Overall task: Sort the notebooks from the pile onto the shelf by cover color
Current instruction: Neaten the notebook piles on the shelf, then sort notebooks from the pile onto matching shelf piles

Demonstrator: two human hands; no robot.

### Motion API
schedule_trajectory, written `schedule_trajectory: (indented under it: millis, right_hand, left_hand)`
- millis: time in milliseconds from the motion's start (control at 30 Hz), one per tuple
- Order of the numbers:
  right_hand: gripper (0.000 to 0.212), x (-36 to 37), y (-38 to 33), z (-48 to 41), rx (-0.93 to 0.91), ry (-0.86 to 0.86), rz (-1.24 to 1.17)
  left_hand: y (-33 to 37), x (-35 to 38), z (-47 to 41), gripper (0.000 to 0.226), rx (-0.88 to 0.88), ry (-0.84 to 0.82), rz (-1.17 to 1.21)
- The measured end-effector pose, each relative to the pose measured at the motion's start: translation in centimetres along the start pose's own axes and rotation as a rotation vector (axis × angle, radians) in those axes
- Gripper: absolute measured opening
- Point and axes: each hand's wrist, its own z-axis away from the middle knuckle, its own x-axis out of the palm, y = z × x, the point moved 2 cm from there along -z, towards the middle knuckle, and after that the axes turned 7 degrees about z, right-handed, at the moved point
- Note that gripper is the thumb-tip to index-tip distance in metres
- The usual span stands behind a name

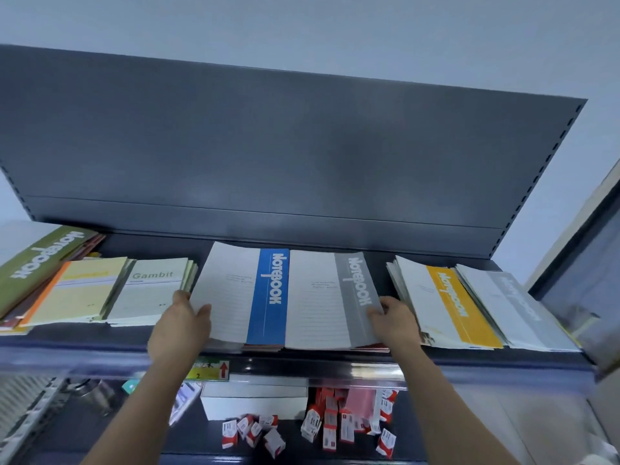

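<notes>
On the dark shelf (100, 333), a blue-striped notebook (241, 293) and a grey-striped notebook (328, 297) lie side by side atop stacks in the middle. My left hand (186, 325) grips the left edge of the blue-striped notebook, thumb on its cover. At the lower right corner of the grey-striped notebook, my right hand (396, 320) pinches the cover. To the right lie a yellow-striped notebook (446, 303) and a second grey-striped one (513, 307). At the left lie a "Gambit" notebook (147, 290), a pale yellow notebook (77, 293) and a green notebook (37, 260).
The grey back panel (268, 156) rises behind the shelf. Below the shelf edge, a lower shelf holds a white box (251, 401) and several small red-and-white boxes (335, 424). A price label (211, 370) hangs on the shelf's front rail.
</notes>
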Motion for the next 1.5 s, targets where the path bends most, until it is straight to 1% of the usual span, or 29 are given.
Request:
schedule_trajectory:
  millis: [67, 133, 200, 367, 467, 633, 767, 867, 967, 1167, 1333, 1500]
  right_hand:
    - [0.025, -0.1, 0.0, -0.1, -0.013, 0.001, 0.066]
    - [0.022, -0.2, 0.1, -0.1, -0.034, 0.003, 0.140]
    - [0.021, -0.2, 0.1, -0.2, -0.051, 0.016, 0.194]
    - [0.025, 0.1, -0.1, 0.0, -0.101, 0.054, 0.378]
    - [0.028, 0.1, -0.2, 0.1, -0.113, 0.076, 0.449]
    - [0.029, 0.4, -0.4, 0.3, -0.098, 0.051, 0.513]
    - [0.036, 0.4, -0.7, 0.7, -0.116, 0.069, 0.604]
    - [0.041, 0.4, -1.5, 1.1, -0.210, 0.116, 0.650]
    - [0.042, 0.6, -3.0, 2.0, -0.351, 0.152, 0.675]
    - [0.045, 2.6, -7.1, 4.8, -0.609, 0.115, 0.657]
    - [0.048, 5.5, -10.7, 7.7, -0.781, 0.036, 0.655]
    - [0.040, 8.6, -15.4, 10.7, -0.916, 0.008, 0.689]
  left_hand:
    - [0.1, 0.2, 0.4, 0.048, 0.011, -0.032, -0.108]
    - [0.3, 0.4, 0.7, 0.060, 0.016, -0.066, -0.200]
    - [0.3, 0.5, 1.1, 0.064, 0.027, -0.070, -0.266]
    - [0.3, 0.5, 1.7, 0.049, 0.100, -0.049, -0.362]
    - [0.1, 0.7, 1.6, 0.041, 0.162, -0.033, -0.452]
    - [-0.2, 0.9, 1.8, 0.038, 0.195, -0.004, -0.531]
    - [-0.3, 1.2, 2.0, 0.039, 0.226, 0.021, -0.581]
    - [-0.2, 1.1, 2.4, 0.040, 0.257, 0.040, -0.590]
    - [0.1, 0.4, 3.0, 0.038, 0.287, 0.071, -0.591]
    - [-0.7, -2.4, 4.9, 0.037, 0.300, 0.136, -0.669]
    - [-3.4, -6.1, 6.1, 0.029, 0.241, 0.157, -0.705]
    - [-6.9, -10.7, 6.7, 0.034, 0.153, 0.198, -0.713]
